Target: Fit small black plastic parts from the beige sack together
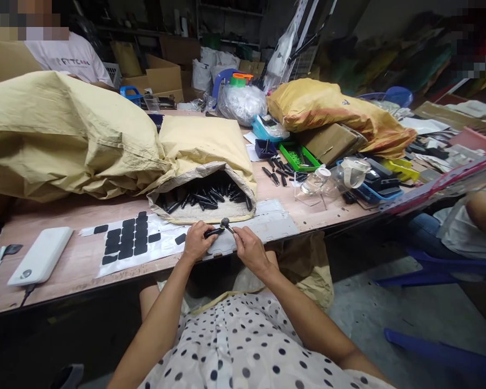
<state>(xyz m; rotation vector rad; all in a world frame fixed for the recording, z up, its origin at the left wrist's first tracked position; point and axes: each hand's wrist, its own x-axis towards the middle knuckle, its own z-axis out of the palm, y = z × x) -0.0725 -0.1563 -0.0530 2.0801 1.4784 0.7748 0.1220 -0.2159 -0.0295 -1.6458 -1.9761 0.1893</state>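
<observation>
At the front edge of the table, my left hand (197, 241) is closed around a slim black handle-like piece (214, 232). My right hand (249, 247) pinches a short metal rod with a dark round head (225, 222). The head meets the end of the black piece, though I cannot tell whether the two are joined. Just beyond my hands, an open tan sack (204, 132) lies on its side with many slim black pieces (210, 195) in its mouth. Left of my left hand is a white sheet (117, 265) bearing rows of black rounded patches (127, 236).
A white box-shaped device (42, 255) with a cable lies at left. A large sack (65, 135) bulges behind it. To the right are a green tray (299, 156), a clear bottle (315, 181) and a yellow sack (336, 108). Another person (81, 56) is across the table.
</observation>
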